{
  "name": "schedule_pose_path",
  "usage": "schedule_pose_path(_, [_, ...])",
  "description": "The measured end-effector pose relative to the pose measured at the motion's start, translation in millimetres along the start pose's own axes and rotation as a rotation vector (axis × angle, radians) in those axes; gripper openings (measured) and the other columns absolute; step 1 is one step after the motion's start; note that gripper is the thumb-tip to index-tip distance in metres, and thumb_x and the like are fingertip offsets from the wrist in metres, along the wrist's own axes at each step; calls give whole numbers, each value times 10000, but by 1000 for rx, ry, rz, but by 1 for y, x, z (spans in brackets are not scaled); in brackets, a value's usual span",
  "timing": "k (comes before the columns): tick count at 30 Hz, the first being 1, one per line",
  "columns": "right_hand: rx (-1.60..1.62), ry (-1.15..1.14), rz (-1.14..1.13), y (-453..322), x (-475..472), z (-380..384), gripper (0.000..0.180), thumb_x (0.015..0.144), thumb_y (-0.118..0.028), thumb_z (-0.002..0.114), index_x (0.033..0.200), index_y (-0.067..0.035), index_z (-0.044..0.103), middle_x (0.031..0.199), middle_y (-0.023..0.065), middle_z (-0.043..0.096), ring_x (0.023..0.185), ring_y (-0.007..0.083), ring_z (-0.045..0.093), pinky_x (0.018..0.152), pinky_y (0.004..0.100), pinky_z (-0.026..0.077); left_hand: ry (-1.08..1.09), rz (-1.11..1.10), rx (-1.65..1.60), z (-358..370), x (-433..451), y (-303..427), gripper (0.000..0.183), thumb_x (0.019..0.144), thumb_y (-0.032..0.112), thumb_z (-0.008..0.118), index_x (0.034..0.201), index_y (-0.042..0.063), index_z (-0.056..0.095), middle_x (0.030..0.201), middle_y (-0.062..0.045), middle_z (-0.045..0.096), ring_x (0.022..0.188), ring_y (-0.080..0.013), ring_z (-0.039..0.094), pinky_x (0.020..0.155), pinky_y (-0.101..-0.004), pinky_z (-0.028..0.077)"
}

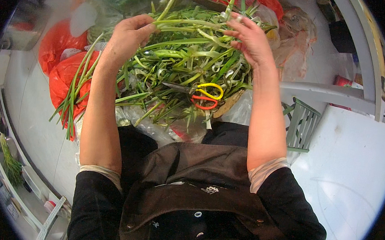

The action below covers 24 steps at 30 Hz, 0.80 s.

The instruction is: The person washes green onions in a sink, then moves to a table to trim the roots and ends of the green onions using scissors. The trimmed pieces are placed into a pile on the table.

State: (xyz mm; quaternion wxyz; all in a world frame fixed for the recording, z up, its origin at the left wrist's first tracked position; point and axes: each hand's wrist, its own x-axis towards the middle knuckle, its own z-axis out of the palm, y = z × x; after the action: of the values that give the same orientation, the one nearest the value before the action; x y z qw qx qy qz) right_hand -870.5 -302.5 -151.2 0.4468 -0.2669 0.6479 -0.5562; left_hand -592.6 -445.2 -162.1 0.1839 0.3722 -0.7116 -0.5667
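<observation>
My left hand (132, 28) pinches long green onion stalks (182, 23) between thumb and fingers, and they stretch toward the right. At the other end of these stalks is my right hand (248, 37), slightly blurred, its fingers curved and apart. A whitish scrap shows by its fingertips; whether it touches the stalks is hard to tell. Beneath both hands lies a large heap of onion leaves and trimmings (186, 64). Scissors (193, 90) with one yellow and one red handle loop rest on the heap's near side, blades pointing left.
Several stalks (81, 75) lie over a red plastic bag (69, 88) at left. Clear plastic (240, 106) spreads under the heap. A net bag (293, 43) lies at far right, near a green slatted stool (301, 126). More greens (10, 160) sit on a shelf at lower left.
</observation>
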Motion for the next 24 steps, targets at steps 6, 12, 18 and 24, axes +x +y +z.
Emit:
schedule_pose_path(6, [-388, -236, -87, -4, -8, 23, 341, 954, -190, 660, 1246, -15, 649, 978, 24, 690, 740, 69, 618, 586, 197, 450, -13, 8, -21, -2, -2, 0, 203, 976, 165, 591, 1057, -10, 654, 822, 14, 604, 685, -68, 487, 650, -235, 411])
schedule_pose_path(12, [-120, -329, 8, 7, 1, 15, 315, 973, -170, 627, 1219, 25, 647, 1000, 96, 716, 805, 147, 701, 680, 225, 566, 33, 43, -7, -14, 0, -10, 217, 970, 161, 608, 1091, -11, 661, 845, 11, 619, 706, -72, 506, 662, -238, 429])
schedule_pose_path(18, [-147, -370, -7, 3, -2, 16, 320, 959, -186, 645, 1185, 41, 651, 1021, 128, 715, 827, 193, 728, 726, 268, 608, 94, 57, 53, -14, -6, -4, 226, 968, 160, 622, 1112, -9, 664, 803, 29, 575, 719, -68, 510, 666, -237, 435])
schedule_pose_path(24, [-293, -289, -53, 4, -4, 26, 325, 946, -212, 670, 1148, 43, 675, 990, 127, 723, 804, 192, 731, 729, 265, 605, 128, 96, 80, -11, -5, -4, 227, 961, 164, 632, 1116, 3, 670, 790, 32, 569, 717, -67, 508, 662, -230, 434])
